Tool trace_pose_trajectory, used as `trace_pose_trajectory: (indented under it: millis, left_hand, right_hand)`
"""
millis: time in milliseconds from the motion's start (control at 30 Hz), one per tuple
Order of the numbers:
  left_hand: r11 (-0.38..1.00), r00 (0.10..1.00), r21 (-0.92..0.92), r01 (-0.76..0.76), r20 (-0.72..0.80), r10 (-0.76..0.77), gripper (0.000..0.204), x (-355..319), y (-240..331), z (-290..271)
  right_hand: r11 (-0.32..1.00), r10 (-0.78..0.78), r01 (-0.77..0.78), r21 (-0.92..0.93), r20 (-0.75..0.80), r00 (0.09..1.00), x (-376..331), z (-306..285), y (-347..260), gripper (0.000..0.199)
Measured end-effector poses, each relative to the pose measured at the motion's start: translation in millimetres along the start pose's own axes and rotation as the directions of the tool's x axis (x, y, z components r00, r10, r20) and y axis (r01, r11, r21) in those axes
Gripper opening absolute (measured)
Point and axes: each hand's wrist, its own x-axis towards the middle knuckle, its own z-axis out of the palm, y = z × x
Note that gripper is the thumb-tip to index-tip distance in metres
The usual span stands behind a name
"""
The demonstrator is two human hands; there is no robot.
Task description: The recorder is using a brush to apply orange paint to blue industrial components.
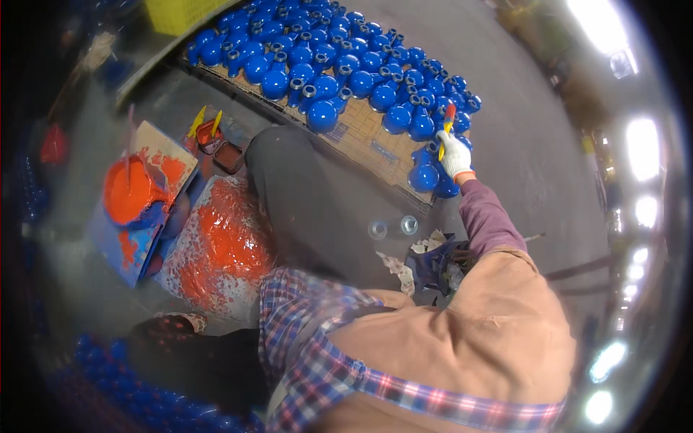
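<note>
Many blue valve bodies [339,65] crowd a board on the floor | right hand [455,155], white-gloved, clamped on a yellow-handled brush [447,126] at the blue bodies on the board's near edge | left hand [189,321] low left, grip unclear | orange paint bucket [130,191] and orange-splashed sheet [220,249] left | knee [289,187] between | two metal rings [393,227] beside rags [426,263]

The left hand [189,321] is dim and half hidden by the sleeve; the yellow crate [180,13] is cut off at the top.
</note>
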Motion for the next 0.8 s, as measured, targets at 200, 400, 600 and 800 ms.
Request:
trace_pose_trajectory:
  millis: [200, 400, 600, 800]
  left_hand:
    - [0.983, 0.987, -0.142, 0.119, -0.086, -0.132, 0.066, -37.6, -19.1, -31.0]
    - [0.920, 0.954, -0.345, 0.185, -0.162, -0.252, 0.066, -70.0, -40.9, -68.9]
    - [0.828, 0.935, -0.528, 0.189, -0.162, -0.317, 0.065, -72.2, -61.8, -108.5]
    - [0.705, 0.949, -0.695, 0.144, -0.104, -0.297, 0.064, -24.1, -89.0, -150.5]
  right_hand:
    - [0.991, 0.046, -0.047, 0.123, 0.015, 0.999, -3.3, 69.1, 10.6, 0.033]
    - [0.994, 0.064, -0.062, 0.086, -0.018, 0.998, 2.5, 85.7, 13.6, 0.031]
    - [0.995, -0.035, 0.041, 0.087, -0.070, 0.997, -6.5, 58.5, -15.3, 0.027]
    - [0.459, 0.198, -0.306, 0.834, 0.240, 0.950, -24.1, 54.7, -30.7, 0.017]
